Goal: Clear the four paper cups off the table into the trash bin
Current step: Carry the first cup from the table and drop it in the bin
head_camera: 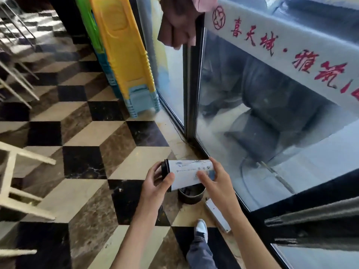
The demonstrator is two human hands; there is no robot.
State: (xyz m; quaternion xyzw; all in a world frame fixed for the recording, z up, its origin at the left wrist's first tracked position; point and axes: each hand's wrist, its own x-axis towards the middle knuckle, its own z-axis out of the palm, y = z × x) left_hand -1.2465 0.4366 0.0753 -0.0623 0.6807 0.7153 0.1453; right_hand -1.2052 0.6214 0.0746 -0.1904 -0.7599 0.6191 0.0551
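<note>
Over the checkered floor (93, 136), left hand (157, 181) and right hand (215, 179) are both gripping a sideways paper cup (188, 171) above a dark bin (191, 195).

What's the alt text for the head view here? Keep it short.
Both hands hold a white paper cup with a black lid sideways above a small dark round bin on the floor: the left hand at the lid end, the right hand at the base end. The person stands on a checkered tile floor beside a glass door with red lettering; stacked plastic stools lean nearby.
</note>
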